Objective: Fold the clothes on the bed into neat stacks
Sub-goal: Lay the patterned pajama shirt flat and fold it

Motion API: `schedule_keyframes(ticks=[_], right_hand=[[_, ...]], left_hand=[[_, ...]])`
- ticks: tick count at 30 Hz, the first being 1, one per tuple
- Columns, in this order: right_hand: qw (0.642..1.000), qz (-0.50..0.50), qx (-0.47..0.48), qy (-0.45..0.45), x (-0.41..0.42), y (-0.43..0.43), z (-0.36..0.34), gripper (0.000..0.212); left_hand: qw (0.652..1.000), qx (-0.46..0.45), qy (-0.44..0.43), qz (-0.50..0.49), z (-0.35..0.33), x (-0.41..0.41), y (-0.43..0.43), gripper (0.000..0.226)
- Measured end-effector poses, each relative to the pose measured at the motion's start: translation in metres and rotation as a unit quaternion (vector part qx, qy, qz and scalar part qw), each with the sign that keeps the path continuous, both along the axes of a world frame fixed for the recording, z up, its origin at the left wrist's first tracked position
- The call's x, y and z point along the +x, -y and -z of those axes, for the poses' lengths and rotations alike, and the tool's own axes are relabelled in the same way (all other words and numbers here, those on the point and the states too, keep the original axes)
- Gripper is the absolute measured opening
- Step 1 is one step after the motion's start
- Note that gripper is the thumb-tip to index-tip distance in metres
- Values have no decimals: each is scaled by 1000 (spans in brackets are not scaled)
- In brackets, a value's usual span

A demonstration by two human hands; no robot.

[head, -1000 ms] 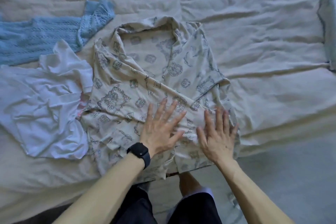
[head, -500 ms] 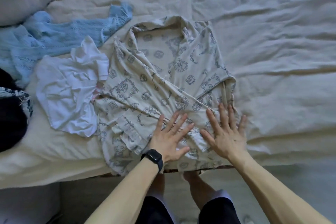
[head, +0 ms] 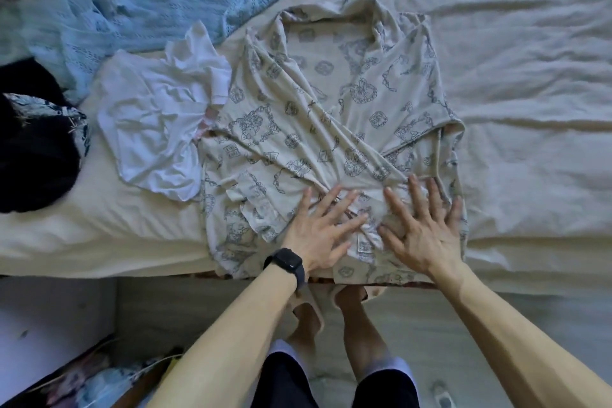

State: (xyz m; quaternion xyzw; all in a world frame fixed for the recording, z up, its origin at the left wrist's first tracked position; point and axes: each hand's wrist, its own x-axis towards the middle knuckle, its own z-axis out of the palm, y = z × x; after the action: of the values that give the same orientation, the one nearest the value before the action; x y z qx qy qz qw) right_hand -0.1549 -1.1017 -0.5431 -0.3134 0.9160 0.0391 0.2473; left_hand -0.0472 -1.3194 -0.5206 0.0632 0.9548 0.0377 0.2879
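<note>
A dark garment (head: 29,149) with a patterned edge lies bunched at nine o'clock in the view, on the bed's left side. Toward eleven o'clock a light blue knit top (head: 132,16) sprawls over the cream bedsheet (head: 530,93). At four o'clock from it lies a crumpled white top (head: 155,122), whose right edge touches the beige printed shirt (head: 331,116).

That shirt lies in the middle of the view. Its collar points to twelve o'clock, both sides are folded in across the front, and the hem reaches the bed's near edge at six o'clock.

The left hand (head: 323,232) lies flat on the shirt's lower part. Its fingers are straight, spread and aimed at about one o'clock, grasping nothing, and a black smartwatch (head: 286,262) sits on its wrist. At three o'clock from it, just beside it, the right hand (head: 420,228) also presses palm-down on the cloth, fingers splayed toward twelve o'clock and unclenched, with nothing pinched.
</note>
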Motion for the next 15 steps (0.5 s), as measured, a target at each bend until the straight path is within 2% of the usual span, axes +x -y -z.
schedule_keyframes(ticks=[2,3,4,6,7,8,9,10,11,13,15], right_hand=[[993,78,-82,-8,11,2,-10,84],[981,144,-131,-20,19,0,-16,86],[959,222,-171,-32,27,-4,-21,88],[884,409,-226,-20,41,-18,-24,93],[831,500,-244,3,47,-26,-23,99],[780,570,-257,30,52,-36,-22,104],[743,613,-262,57,55,-45,-20,104],[726,633,-255,85,57,-52,-18,95],[725,636,-240,116,59,-57,-17,83],[729,622,-221,181,62,-64,-12,55],[724,611,-219,235,62,-63,-10,30]], left_hand=[[982,55,-100,-153,-9,18,3,64],[947,77,-158,-270,-15,32,5,63],[891,89,-208,-393,-20,48,8,63],[730,107,-237,-632,-23,85,21,70],[649,112,-221,-719,-22,104,30,76],[587,123,-198,-775,-20,121,41,82],[544,146,-168,-809,-18,135,51,86],[521,175,-128,-826,-15,147,59,87],[519,197,-78,-828,-12,156,67,85],[557,203,12,-805,-2,169,81,68],[594,206,62,-775,4,174,94,38]])
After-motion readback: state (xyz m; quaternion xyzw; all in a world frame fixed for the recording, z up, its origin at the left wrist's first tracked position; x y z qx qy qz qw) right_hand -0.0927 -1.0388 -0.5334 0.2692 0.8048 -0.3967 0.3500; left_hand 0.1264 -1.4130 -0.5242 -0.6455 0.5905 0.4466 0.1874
